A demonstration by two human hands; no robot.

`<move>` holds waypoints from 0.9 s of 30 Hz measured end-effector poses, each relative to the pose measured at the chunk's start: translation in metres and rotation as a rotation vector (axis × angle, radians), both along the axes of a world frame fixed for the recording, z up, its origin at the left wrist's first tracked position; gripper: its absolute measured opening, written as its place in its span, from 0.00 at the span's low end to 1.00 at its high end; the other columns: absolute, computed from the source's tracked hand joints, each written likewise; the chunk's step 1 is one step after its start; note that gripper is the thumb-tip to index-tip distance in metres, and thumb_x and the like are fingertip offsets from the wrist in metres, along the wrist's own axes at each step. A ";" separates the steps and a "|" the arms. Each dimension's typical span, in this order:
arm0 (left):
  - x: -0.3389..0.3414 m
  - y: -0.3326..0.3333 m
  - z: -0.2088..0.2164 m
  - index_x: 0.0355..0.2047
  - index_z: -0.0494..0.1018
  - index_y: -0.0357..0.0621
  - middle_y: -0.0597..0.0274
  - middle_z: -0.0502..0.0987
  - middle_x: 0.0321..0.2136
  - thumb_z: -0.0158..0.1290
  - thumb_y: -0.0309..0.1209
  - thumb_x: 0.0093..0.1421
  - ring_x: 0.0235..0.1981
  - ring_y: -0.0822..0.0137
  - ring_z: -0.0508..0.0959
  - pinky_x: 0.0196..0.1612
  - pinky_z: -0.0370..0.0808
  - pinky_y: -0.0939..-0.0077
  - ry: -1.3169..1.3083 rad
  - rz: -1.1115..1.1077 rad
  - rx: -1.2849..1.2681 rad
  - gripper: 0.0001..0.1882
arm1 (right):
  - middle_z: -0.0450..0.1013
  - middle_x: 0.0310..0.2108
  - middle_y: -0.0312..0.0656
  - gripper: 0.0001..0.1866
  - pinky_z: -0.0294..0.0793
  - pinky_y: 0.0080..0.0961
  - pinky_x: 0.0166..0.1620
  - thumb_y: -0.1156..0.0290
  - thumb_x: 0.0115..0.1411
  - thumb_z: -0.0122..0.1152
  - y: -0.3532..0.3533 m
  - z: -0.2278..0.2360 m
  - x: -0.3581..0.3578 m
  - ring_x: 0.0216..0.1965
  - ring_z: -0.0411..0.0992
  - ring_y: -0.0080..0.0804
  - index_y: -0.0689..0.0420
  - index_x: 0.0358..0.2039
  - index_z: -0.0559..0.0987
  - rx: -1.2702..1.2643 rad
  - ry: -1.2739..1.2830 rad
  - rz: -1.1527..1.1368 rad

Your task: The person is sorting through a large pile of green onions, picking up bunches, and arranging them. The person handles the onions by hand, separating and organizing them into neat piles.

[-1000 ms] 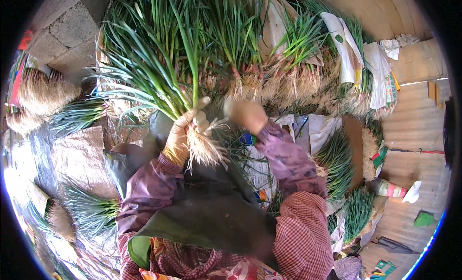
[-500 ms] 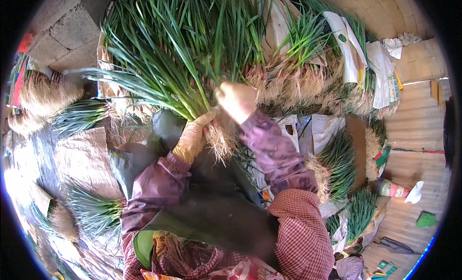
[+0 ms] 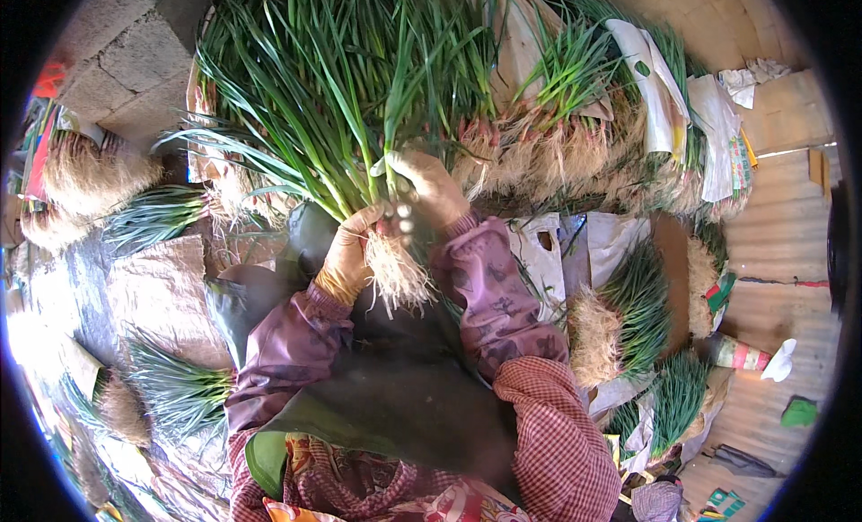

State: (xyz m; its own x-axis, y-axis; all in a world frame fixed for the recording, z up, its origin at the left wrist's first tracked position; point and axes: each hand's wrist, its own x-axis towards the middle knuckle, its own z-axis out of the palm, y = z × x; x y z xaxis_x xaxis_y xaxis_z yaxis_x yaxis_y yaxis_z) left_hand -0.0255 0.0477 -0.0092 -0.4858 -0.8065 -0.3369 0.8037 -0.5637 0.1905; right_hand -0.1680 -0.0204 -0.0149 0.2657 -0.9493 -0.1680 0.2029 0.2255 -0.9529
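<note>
Low at its stems, my left hand (image 3: 350,251), in a tan glove, is closed around a bunch of green onions (image 3: 330,167). Their long green leaves fan up and to the left, and pale stringy roots (image 3: 397,269) hang below the grip. My right hand (image 3: 429,185), gloved too, pinches a green onion stalk (image 3: 392,136) at the right side of that bunch, its fingers near the stem base. Just beyond both hands lies a large heap of green onions (image 3: 278,37), partly hidden by the held leaves.
More rooted bundles (image 3: 561,149) lie at the far right, with white sheets (image 3: 648,82) over some. A bundle (image 3: 633,311) rests right of my arm, another (image 3: 184,383) to the left. Brown cardboard (image 3: 157,289) is at the left. A dark apron (image 3: 404,405) covers my lap.
My right hand has come down and left from the heap to the bunch, now pinching a stalk beside it. The left hand holds the bunch almost in the same place.
</note>
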 end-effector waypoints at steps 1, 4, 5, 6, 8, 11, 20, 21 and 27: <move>-0.001 0.000 0.006 0.45 0.68 0.37 0.54 0.75 0.35 0.51 0.33 0.57 0.33 0.63 0.76 0.38 0.76 0.67 -0.065 0.031 0.029 0.17 | 0.70 0.20 0.30 0.14 0.64 0.17 0.19 0.62 0.63 0.48 -0.007 -0.010 0.001 0.17 0.65 0.19 0.59 0.31 0.77 -0.025 0.025 -0.003; 0.011 -0.002 -0.017 0.40 0.70 0.37 0.55 0.75 0.33 0.49 0.31 0.58 0.32 0.63 0.76 0.37 0.76 0.70 -0.203 0.062 0.003 0.12 | 0.72 0.18 0.40 0.10 0.68 0.28 0.22 0.64 0.58 0.55 -0.004 -0.004 0.014 0.17 0.69 0.31 0.56 0.26 0.77 -0.575 0.878 -0.176; 0.009 -0.004 -0.023 0.35 0.69 0.38 0.57 0.74 0.30 0.49 0.31 0.58 0.27 0.68 0.72 0.30 0.72 0.77 -0.192 0.089 0.011 0.09 | 0.71 0.17 0.41 0.12 0.68 0.29 0.21 0.63 0.58 0.55 -0.002 -0.010 0.017 0.16 0.69 0.32 0.56 0.24 0.76 -0.668 1.010 -0.240; 0.006 -0.006 -0.010 0.33 0.68 0.39 0.60 0.71 0.28 0.50 0.31 0.58 0.24 0.72 0.67 0.24 0.66 0.82 -0.141 0.075 0.034 0.07 | 0.71 0.16 0.42 0.13 0.68 0.30 0.21 0.62 0.58 0.55 -0.002 -0.022 0.017 0.16 0.69 0.33 0.57 0.22 0.75 -0.761 1.142 -0.307; 0.012 0.003 0.009 0.31 0.67 0.39 0.64 0.67 0.21 0.50 0.34 0.57 0.22 0.72 0.66 0.24 0.66 0.81 0.151 -0.013 -0.086 0.10 | 0.70 0.15 0.41 0.14 0.65 0.27 0.20 0.64 0.60 0.52 -0.020 -0.060 -0.005 0.15 0.67 0.29 0.59 0.22 0.74 -0.342 0.833 -0.424; 0.021 0.010 0.014 0.32 0.66 0.42 0.61 0.66 0.28 0.51 0.35 0.57 0.26 0.71 0.66 0.26 0.66 0.79 0.262 -0.014 -0.168 0.11 | 0.68 0.15 0.38 0.12 0.68 0.29 0.20 0.68 0.60 0.49 -0.015 -0.075 -0.040 0.15 0.67 0.32 0.57 0.23 0.75 -0.078 0.695 -0.206; 0.022 0.014 -0.033 0.47 0.67 0.37 0.56 0.75 0.32 0.49 0.31 0.58 0.28 0.65 0.75 0.28 0.75 0.72 0.024 0.086 0.037 0.17 | 0.73 0.31 0.54 0.19 0.69 0.44 0.37 0.51 0.54 0.52 0.122 -0.123 -0.111 0.34 0.72 0.52 0.54 0.32 0.76 -0.101 1.304 0.269; 0.018 0.014 -0.030 0.49 0.65 0.36 0.57 0.74 0.31 0.48 0.30 0.58 0.29 0.67 0.74 0.30 0.74 0.73 -0.003 0.058 -0.024 0.19 | 0.73 0.31 0.54 0.19 0.69 0.44 0.37 0.51 0.54 0.52 0.128 -0.114 -0.111 0.34 0.72 0.52 0.55 0.32 0.76 -0.083 1.325 0.175; -0.004 0.022 -0.006 0.54 0.60 0.30 0.69 0.64 0.23 0.50 0.31 0.58 0.25 0.74 0.64 0.32 0.64 0.78 -0.033 -0.075 -0.095 0.26 | 0.74 0.31 0.53 0.18 0.70 0.43 0.39 0.55 0.54 0.53 0.103 -0.189 -0.099 0.36 0.72 0.51 0.58 0.33 0.75 0.111 1.268 -0.068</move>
